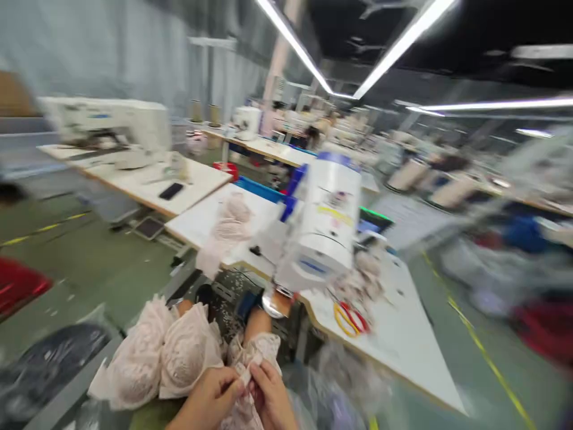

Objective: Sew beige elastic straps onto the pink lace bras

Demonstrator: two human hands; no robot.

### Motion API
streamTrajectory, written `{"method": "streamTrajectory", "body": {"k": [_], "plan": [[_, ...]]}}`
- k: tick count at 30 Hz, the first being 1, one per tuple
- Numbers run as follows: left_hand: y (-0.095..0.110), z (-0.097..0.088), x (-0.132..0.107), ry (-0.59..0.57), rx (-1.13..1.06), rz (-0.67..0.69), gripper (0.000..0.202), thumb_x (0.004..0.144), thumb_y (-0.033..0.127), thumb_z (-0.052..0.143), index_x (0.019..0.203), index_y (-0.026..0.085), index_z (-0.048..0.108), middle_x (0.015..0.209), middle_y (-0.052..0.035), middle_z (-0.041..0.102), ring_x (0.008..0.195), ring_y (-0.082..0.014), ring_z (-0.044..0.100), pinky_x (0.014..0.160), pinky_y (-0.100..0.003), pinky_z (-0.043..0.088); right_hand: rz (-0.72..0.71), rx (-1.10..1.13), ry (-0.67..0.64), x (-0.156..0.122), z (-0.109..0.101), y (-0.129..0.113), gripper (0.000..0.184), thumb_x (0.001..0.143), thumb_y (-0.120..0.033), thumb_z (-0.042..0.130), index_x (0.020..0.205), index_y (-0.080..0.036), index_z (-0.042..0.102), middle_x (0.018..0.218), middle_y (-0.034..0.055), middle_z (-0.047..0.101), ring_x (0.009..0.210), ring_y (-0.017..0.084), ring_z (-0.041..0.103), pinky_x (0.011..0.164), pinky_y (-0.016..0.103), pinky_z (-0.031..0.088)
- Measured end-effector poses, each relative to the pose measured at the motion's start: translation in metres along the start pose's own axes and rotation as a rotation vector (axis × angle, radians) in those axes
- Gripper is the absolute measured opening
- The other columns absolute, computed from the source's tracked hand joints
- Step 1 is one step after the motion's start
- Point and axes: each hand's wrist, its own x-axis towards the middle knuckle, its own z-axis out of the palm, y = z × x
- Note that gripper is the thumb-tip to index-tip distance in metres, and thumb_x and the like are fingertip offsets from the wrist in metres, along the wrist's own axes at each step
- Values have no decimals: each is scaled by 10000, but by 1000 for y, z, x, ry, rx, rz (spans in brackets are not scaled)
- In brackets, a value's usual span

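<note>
At the bottom centre my left hand [213, 391] pinches the edge of a pale pink lace bra [248, 409]. Close beside it my right hand [271, 391] grips the same edge between thumb and fingers. The held bra lies over my lap, and its lower part is cut off by the frame. To the left, a stack of pale pink lace bras [185, 349] rests with the moulded cups facing up. A white sewing machine [329, 221] stands just beyond my hands.
Red and yellow scissors [349, 318] and lace pieces [367, 272] lie on the white sewing table [416, 346]. More pink fabric [230, 227] hangs over its left edge. Another sewing machine [111, 128] and a phone [171, 191] occupy the table on the left. Plastic bags [487, 275] lie right.
</note>
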Motion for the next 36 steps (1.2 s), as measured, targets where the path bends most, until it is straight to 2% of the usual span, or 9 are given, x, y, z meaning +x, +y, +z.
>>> {"method": "streamTrajectory", "body": {"k": [2, 4, 9, 14, 18, 22, 27, 31, 36], "plan": [[7, -4, 22, -125, 24, 23, 642, 916, 714, 422, 782, 138, 672, 759, -50, 650, 750, -189, 566, 703, -283, 413, -22, 143, 183, -2, -17, 0, 418, 647, -562, 875, 792, -205, 714, 577, -39, 537, 513, 103, 477, 533, 224, 414], [17, 2, 37, -206, 43, 22, 615, 912, 691, 444, 811, 138, 694, 787, -58, 680, 758, -195, 588, 700, -279, 430, -68, 208, 285, -5, -32, -9, 376, 644, -502, 895, 785, -201, 720, 607, -29, 577, 528, 98, 500, 550, 215, 421], [47, 32, 66, -284, 49, 108, 346, 925, 407, 527, 957, 158, 764, 970, -77, 779, 911, -226, 697, 846, -302, 509, -212, 214, 535, -16, -70, -57, 449, 600, -493, 916, 834, -173, 706, 620, -26, 627, 516, 82, 533, 493, 171, 427], [78, 46, 90, -270, 215, 488, 289, 967, 260, 503, 1085, 195, 759, 1017, -59, 792, 910, -185, 738, 839, -278, 556, -279, 138, 610, -16, -94, -104, 502, 587, -523, 908, 876, -172, 695, 547, -30, 625, 438, 78, 522, 406, 149, 409], [92, 27, 112, -62, 458, 777, 307, 1012, 220, 464, 1200, 192, 706, 1087, -72, 778, 956, -164, 740, 856, -254, 572, -320, 59, 557, 2, -99, -132, 485, 598, -530, 895, 862, -186, 677, 580, -31, 648, 444, 78, 558, 400, 143, 431], [90, 1, 133, 202, 691, 740, 295, 1034, 245, 451, 1193, 200, 696, 1138, -80, 741, 1025, -174, 706, 855, -251, 568, -308, -45, 444, 31, -98, -144, 488, 619, -561, 871, 864, -191, 670, 638, -14, 683, 509, 105, 628, 456, 165, 491], [86, -11, 140, 287, 770, 621, 304, 1024, 322, 490, 1182, 214, 727, 972, -66, 627, 855, -153, 639, 710, -233, 526, -337, -214, 310, 63, -98, -144, 389, 746, -532, 793, 869, -189, 655, 669, -5, 690, 560, 120, 653, 519, 194, 506], [89, -21, 140, 187, 796, 553, 317, 1019, 334, 499, 1199, 237, 742, 757, -20, 571, 648, -132, 558, 590, -227, 444, -402, -384, 315, 77, -96, -151, 267, 833, -458, 708, 849, -197, 656, 644, -11, 666, 570, 132, 627, 584, 237, 515], [82, -44, 150, -138, 600, 484, 415, 1016, 384, 481, 1369, 230, 632, 1042, -83, 748, 810, -181, 676, 730, -251, 519, -619, -673, 437, 92, -93, -160, 199, 837, -399, 669, 817, -202, 691, 753, 20, 677, 761, 192, 634, 746, 312, 538]]}}
